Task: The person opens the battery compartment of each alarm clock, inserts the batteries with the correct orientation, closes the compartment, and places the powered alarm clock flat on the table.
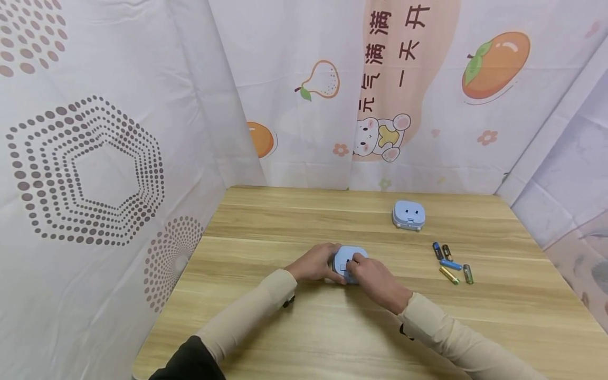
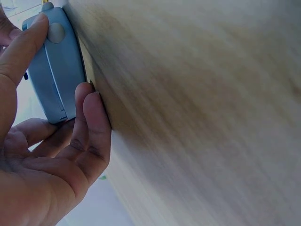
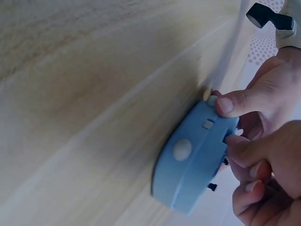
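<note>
A light blue rounded case (image 1: 341,258) with white round knobs and small black eye-like bits stands on the wooden table between both hands. Gripping its side is my left hand (image 1: 315,263); in the left wrist view one finger lies by a knob on the case (image 2: 59,70), and the other fingers curl by its far end, low against the table. My right hand (image 1: 377,279) has curled fingers at the top face of the case. The right wrist view shows the right hand's index fingertip at a notch in the case's edge (image 3: 188,165), with the left thumb beside it.
A second light blue case (image 1: 409,213), with two black eyes, a front latch and white feet, stands at the back right. Several loose batteries (image 1: 450,264) lie to the right of the hands. A printed curtain (image 1: 304,132) hangs behind the table (image 1: 266,221).
</note>
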{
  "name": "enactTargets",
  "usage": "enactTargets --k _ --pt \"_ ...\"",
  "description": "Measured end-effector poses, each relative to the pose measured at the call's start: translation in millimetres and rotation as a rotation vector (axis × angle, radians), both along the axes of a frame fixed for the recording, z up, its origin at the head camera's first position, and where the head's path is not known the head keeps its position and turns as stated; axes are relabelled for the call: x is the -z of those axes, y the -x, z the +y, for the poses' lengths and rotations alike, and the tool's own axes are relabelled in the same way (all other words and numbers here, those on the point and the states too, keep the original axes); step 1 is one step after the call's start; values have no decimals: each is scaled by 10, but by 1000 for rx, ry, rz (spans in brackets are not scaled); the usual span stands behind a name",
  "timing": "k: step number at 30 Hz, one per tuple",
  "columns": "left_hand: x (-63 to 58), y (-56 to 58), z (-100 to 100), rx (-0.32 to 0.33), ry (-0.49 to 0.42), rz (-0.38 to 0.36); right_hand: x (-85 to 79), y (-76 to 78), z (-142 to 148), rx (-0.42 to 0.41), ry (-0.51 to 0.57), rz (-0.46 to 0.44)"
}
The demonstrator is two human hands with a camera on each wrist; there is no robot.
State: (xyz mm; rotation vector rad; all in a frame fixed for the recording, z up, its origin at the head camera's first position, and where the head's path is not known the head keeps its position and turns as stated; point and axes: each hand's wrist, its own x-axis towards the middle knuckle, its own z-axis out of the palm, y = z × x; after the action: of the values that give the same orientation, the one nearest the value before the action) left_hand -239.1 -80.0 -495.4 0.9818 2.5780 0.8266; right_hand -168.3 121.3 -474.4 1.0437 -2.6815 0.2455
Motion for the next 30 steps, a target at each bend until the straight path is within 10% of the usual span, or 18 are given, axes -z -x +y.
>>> enactTargets --k 20,30 --pt "16 -8 12 -3 -16 -7 -191 241 -28 260 229 -488" --pt "4 1 12 -3 -26 -18 -215 262 -27 297 227 -507"
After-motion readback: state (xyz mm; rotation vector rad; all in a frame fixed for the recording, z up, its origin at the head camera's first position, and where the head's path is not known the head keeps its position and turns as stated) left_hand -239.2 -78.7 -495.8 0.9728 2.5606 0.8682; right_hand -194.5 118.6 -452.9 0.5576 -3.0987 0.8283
